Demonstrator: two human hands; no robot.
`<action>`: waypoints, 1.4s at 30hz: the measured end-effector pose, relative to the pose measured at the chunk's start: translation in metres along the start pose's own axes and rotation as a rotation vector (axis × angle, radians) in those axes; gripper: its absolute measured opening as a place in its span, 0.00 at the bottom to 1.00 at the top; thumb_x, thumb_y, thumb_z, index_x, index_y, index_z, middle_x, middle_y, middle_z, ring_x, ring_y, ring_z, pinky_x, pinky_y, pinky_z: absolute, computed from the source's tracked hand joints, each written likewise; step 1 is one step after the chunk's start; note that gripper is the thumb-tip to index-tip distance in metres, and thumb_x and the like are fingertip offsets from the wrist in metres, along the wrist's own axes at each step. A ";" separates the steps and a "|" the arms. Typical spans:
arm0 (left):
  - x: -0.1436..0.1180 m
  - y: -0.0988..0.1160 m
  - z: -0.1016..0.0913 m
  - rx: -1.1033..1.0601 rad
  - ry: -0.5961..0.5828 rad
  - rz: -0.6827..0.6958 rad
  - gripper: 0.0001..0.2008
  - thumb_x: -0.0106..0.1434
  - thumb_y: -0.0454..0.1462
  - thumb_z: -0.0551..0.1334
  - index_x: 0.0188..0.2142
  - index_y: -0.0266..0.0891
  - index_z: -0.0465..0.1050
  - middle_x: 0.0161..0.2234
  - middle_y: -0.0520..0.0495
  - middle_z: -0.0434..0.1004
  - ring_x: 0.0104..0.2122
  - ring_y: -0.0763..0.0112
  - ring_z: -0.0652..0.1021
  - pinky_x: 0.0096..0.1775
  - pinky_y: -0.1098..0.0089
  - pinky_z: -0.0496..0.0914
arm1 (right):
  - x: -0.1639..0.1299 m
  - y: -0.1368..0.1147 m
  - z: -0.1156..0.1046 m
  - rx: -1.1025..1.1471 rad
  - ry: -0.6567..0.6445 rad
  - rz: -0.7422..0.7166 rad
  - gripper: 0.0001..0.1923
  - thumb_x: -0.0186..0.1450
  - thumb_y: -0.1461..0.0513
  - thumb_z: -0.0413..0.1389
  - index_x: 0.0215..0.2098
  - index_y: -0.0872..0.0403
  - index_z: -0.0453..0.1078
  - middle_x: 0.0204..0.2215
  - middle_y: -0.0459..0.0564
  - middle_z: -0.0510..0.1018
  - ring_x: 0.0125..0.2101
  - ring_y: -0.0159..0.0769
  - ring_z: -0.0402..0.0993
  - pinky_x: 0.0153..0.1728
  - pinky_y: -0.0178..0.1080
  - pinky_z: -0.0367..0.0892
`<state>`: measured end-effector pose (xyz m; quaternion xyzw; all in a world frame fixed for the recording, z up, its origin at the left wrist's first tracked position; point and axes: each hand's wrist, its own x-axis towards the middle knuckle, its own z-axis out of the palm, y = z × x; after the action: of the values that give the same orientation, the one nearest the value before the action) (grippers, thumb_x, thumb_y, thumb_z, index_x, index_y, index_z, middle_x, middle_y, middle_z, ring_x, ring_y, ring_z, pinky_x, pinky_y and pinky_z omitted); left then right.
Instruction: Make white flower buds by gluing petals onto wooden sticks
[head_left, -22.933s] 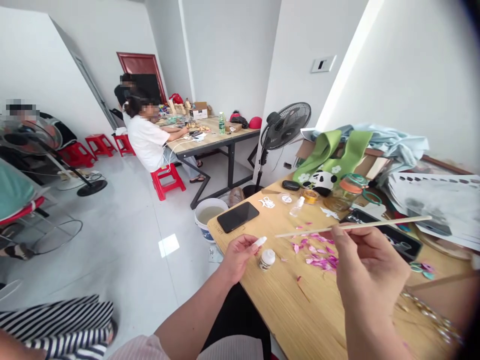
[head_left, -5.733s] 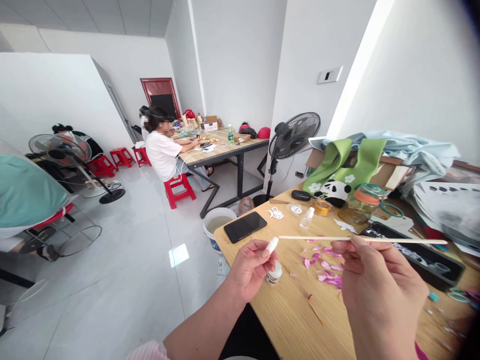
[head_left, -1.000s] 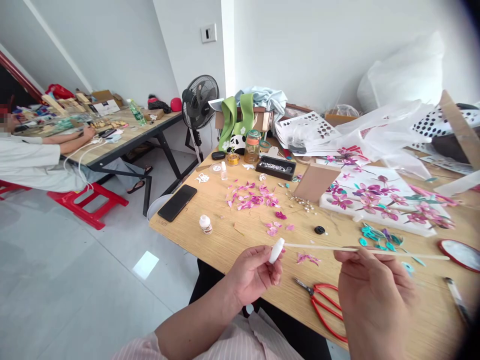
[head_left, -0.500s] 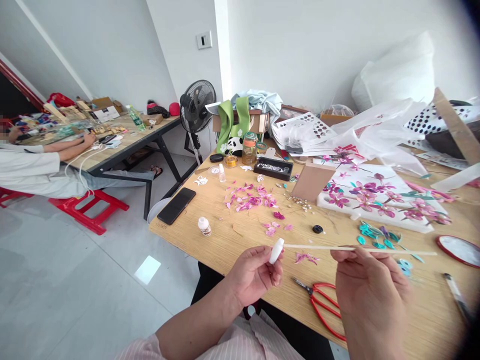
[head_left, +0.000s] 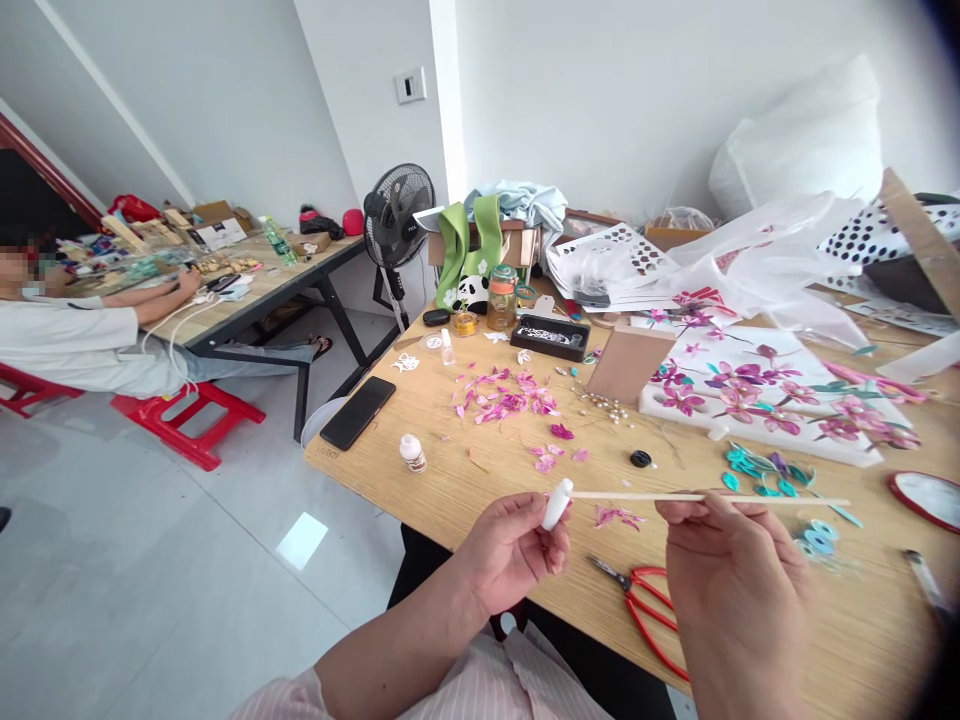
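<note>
1. Stick (head_left: 622,496) has moved since the earliest frame: its tip now appears to meet the white piece (head_left: 557,504), right of the bottle (head_left: 412,453).
2. Left hand (head_left: 504,552) pinches the white piece; right hand (head_left: 733,580) grips the stick.
3. Both seem light; the stick probably stiff but fragile, better held mid-length.

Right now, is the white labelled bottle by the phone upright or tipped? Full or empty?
Upright: the white labelled bottle stands base-down on the table, top up. Full or empty: cannot tell; no contents show.
</note>
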<state>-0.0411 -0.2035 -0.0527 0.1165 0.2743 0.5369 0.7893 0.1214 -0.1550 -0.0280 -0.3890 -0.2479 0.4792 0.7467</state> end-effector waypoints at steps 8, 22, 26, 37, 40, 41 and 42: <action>-0.001 0.000 0.004 0.040 -0.001 0.016 0.16 0.53 0.42 0.72 0.31 0.30 0.73 0.22 0.48 0.73 0.20 0.77 0.71 0.25 0.74 0.60 | -0.002 0.001 -0.001 -0.033 0.022 0.017 0.09 0.48 0.65 0.65 0.23 0.55 0.68 0.20 0.44 0.76 0.23 0.30 0.73 0.27 0.32 0.67; -0.002 0.000 0.008 0.085 0.006 0.054 0.17 0.52 0.42 0.72 0.26 0.34 0.67 0.22 0.48 0.74 0.20 0.77 0.71 0.26 0.74 0.60 | -0.001 0.000 -0.005 0.010 0.046 0.004 0.09 0.47 0.65 0.64 0.24 0.55 0.68 0.19 0.44 0.76 0.23 0.30 0.73 0.29 0.31 0.67; -0.001 -0.002 0.007 0.089 -0.015 0.072 0.17 0.53 0.42 0.72 0.25 0.35 0.66 0.22 0.48 0.74 0.20 0.77 0.71 0.25 0.74 0.60 | -0.002 -0.001 -0.005 0.012 0.039 -0.012 0.08 0.47 0.66 0.64 0.25 0.55 0.69 0.19 0.44 0.76 0.22 0.30 0.73 0.27 0.31 0.67; -0.002 0.001 0.006 0.089 -0.028 0.081 0.15 0.53 0.41 0.72 0.28 0.33 0.70 0.23 0.47 0.75 0.21 0.77 0.72 0.26 0.75 0.62 | -0.003 -0.006 -0.004 0.018 0.055 -0.001 0.08 0.47 0.67 0.63 0.24 0.55 0.69 0.17 0.43 0.75 0.23 0.30 0.73 0.29 0.32 0.67; -0.002 0.001 0.005 0.096 -0.030 0.083 0.15 0.53 0.41 0.72 0.29 0.32 0.71 0.24 0.47 0.75 0.21 0.77 0.72 0.27 0.75 0.62 | -0.004 -0.008 -0.004 0.022 0.057 0.013 0.08 0.48 0.67 0.63 0.24 0.55 0.68 0.17 0.44 0.75 0.23 0.29 0.73 0.29 0.31 0.67; -0.002 0.001 0.005 0.097 -0.031 0.085 0.14 0.53 0.41 0.72 0.30 0.32 0.72 0.24 0.47 0.75 0.21 0.77 0.72 0.27 0.75 0.62 | -0.004 -0.008 -0.003 0.025 0.057 0.018 0.08 0.48 0.67 0.64 0.23 0.55 0.68 0.17 0.44 0.74 0.23 0.29 0.72 0.29 0.31 0.67; -0.002 0.001 0.005 0.097 -0.031 0.087 0.14 0.53 0.40 0.72 0.30 0.32 0.72 0.24 0.47 0.76 0.21 0.77 0.73 0.27 0.75 0.63 | -0.004 -0.009 -0.002 0.028 0.057 0.025 0.08 0.48 0.67 0.64 0.23 0.55 0.68 0.17 0.44 0.74 0.23 0.29 0.72 0.29 0.31 0.67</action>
<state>-0.0397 -0.2048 -0.0477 0.1750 0.2823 0.5547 0.7628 0.1261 -0.1614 -0.0222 -0.3950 -0.2150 0.4806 0.7528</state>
